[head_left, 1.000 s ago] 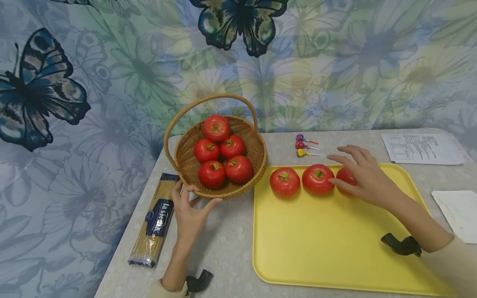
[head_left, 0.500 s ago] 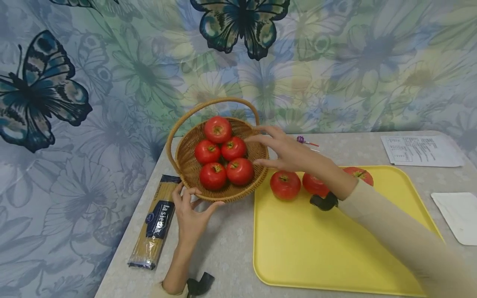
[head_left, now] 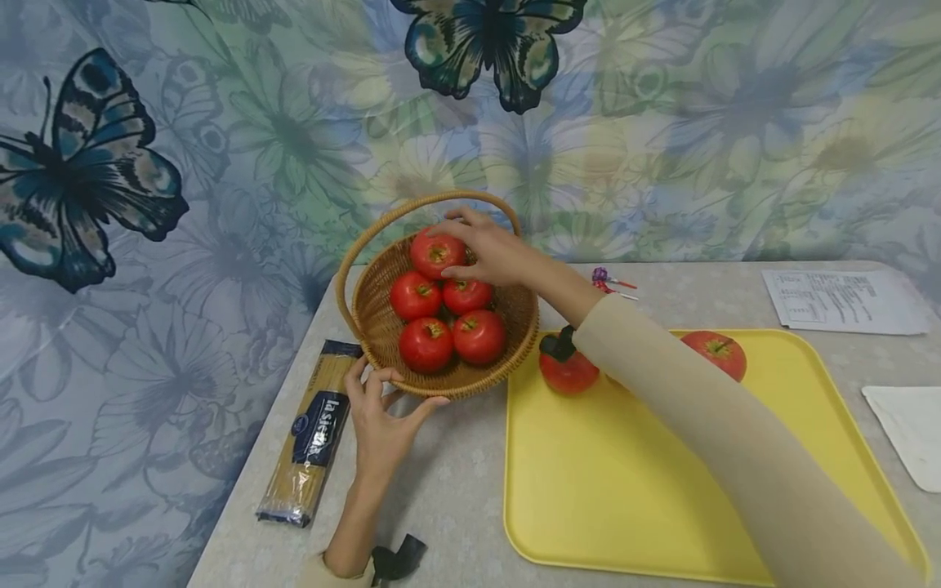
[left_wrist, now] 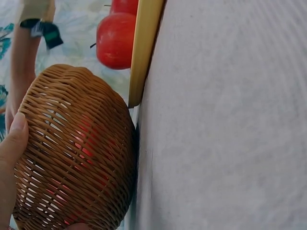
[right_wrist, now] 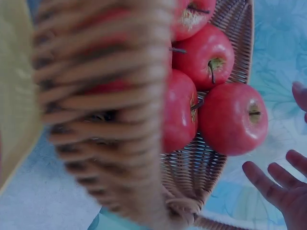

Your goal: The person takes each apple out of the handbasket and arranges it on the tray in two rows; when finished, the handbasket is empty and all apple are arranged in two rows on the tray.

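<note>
Your right hand (head_left: 494, 251) is reaching into the wicker basket (head_left: 382, 327), under its arched handle (head_left: 412, 206). Its fingers (head_left: 457, 273) are lying spread and loosely bent around the rearmost tomato (head_left: 434, 251), touching its right side; whether they are actually gripping it cannot be told. That tomato is sitting at the back of the basket, behind four other tomatoes (head_left: 448, 325).

Your left hand (head_left: 380, 425) is holding the front rim of the basket, with its fingers (head_left: 359, 378) curled against the weave and the thumb along the rim.

Just right of the basket, a yellow tray (head_left: 625, 490) is lying on the table (head_left: 448, 482), carrying more tomatoes (head_left: 716, 353). Left of the basket, a spaghetti packet (head_left: 312, 433) is lying flat. Beyond the tray, lollipops (head_left: 610, 282) and a printed sheet (head_left: 838, 300) are resting.
</note>
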Demonstrator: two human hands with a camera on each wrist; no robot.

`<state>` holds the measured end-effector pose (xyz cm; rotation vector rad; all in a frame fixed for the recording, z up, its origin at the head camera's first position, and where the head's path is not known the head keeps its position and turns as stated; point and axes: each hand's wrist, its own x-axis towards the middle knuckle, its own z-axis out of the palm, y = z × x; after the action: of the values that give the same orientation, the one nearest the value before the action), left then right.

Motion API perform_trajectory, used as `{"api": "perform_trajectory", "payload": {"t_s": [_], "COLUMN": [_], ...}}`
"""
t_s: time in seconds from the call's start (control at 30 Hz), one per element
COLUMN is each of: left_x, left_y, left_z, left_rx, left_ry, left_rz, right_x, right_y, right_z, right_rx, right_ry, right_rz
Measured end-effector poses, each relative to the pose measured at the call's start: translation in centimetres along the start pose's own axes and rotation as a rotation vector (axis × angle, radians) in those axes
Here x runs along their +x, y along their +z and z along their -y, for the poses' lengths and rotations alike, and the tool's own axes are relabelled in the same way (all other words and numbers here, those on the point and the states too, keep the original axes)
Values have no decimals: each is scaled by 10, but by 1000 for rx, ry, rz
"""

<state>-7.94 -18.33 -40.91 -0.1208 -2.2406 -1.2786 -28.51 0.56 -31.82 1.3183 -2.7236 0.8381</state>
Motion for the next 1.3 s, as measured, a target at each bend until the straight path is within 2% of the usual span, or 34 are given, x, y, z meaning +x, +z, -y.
{"api": "perform_trajectory", "payload": {"t_s": [0.17,0.4,0.6,0.8,0.93,1.07,1.17,1.3], "left_x": [0,0,0,0,0,0,0,-2], "left_y": [0,-1,-2,-2,-2,-3,-4,-2], "left_z": [3,1,-1,0,2,2,2,21], "left_rx": [-9,3,3,13,22,22,18,20], "left_ry": [-9,8,7,7,16,19,18,-9], "left_rz": [13,17,19,16,14,9,13,20], "right_x": [19,31,36,42,44,46,48,51], "right_y": [7,14,7,4,9,16,21,26], "right_z": [-5,-15,-15,-11,-11,-13,-15,-18], "right_rx": [18,67,14,-36,-44,-68,-96,-115], "right_ry": [17,75,62,42,50,29,44,55], "right_rz": [5,76,183,203,233,216,215,206]}}
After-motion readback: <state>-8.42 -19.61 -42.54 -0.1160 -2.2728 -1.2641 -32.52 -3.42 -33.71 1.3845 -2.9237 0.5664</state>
